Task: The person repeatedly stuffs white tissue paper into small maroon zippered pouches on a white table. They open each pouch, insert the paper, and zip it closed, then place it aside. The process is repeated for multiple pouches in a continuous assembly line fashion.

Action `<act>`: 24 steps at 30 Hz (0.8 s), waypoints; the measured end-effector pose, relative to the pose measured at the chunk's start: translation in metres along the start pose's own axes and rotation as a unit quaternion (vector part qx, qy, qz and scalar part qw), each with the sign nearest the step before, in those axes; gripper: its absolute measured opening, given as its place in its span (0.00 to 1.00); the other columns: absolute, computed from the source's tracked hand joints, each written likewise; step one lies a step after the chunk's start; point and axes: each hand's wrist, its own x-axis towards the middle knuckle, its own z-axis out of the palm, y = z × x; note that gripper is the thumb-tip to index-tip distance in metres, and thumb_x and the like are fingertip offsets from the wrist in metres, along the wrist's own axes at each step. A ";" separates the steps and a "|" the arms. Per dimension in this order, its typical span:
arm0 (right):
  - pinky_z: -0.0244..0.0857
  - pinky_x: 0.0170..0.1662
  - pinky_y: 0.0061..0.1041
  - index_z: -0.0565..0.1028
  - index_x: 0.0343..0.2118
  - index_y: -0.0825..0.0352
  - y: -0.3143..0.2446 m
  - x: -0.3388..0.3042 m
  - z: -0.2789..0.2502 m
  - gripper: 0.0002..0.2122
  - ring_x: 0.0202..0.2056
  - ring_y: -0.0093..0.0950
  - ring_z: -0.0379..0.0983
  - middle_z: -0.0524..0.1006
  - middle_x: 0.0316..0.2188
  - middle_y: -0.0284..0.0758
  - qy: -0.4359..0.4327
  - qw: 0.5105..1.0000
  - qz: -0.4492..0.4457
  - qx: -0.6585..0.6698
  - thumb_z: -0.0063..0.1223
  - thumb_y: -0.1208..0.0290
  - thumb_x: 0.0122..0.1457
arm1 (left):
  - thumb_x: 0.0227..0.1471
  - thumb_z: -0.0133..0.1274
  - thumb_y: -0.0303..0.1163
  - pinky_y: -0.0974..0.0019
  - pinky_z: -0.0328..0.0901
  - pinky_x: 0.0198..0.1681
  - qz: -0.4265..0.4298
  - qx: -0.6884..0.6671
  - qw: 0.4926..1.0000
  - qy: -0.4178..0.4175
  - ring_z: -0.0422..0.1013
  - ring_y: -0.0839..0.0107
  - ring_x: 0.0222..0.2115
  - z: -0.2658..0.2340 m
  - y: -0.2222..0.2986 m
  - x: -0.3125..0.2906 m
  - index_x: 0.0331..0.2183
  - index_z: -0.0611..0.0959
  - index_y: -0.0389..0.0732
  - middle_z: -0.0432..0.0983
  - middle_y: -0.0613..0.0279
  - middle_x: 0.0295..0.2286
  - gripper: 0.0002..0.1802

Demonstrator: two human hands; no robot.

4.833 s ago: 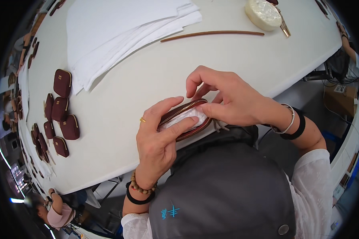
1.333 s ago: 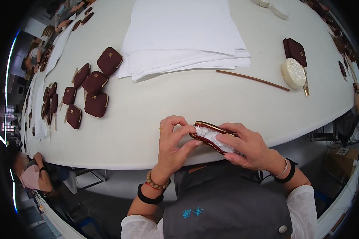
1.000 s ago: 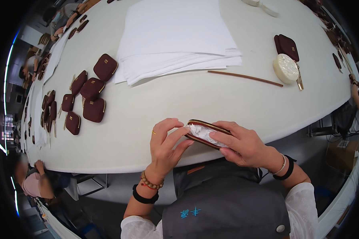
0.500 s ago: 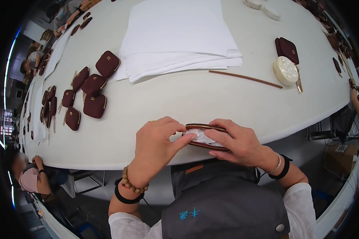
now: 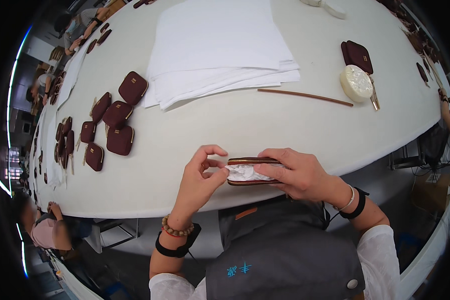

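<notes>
One maroon pouch (image 5: pixel 255 183) sat between my left grip (image 5: pixel 197 178) and my right grip (image 5: pixel 304 175), close to the near edge of the white surface (image 5: pixel 195 122); whether it touched that surface, I could not tell. Its mouth gaped, the gold-toothed zipper (image 5: pixel 252 161) parted into two rows, with crumpled white paper (image 5: pixel 241 173) filling the opening. My right grip was closed around the right end, one finger laid across the paper. My left grip was at the other end, thumb tip at the corner of the mouth and forefinger arched above; I could not tell whether it pinched anything there. A beaded bracelet (image 5: pixel 177 231) circled my left wrist, a silver bangle (image 5: pixel 351 199) my right.

Off to my left, six more pouches (image 5: pixel 117 114) lay in a loose cluster, with a farther group (image 5: pixel 70 141) beyond them. Ahead of me was a stack of white sheets (image 5: pixel 217 50), its near edges fanned. Just on my side of it, a thin brown rod (image 5: pixel 305 97) pointed toward a round cream roll (image 5: pixel 356 83). Two maroon pouches (image 5: pixel 359 56) lay just behind the roll, one partly over the other.
</notes>
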 end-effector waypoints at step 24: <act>0.74 0.37 0.30 0.74 0.42 0.61 0.005 -0.010 0.000 0.20 0.42 0.37 0.73 0.69 0.47 0.40 0.069 0.994 0.040 0.069 0.64 0.79 0.42 | 0.46 0.62 0.25 0.64 0.64 0.47 0.285 0.180 0.937 0.090 0.71 0.65 0.40 0.024 -0.037 -0.015 0.36 0.81 0.36 0.75 0.57 0.37 0.12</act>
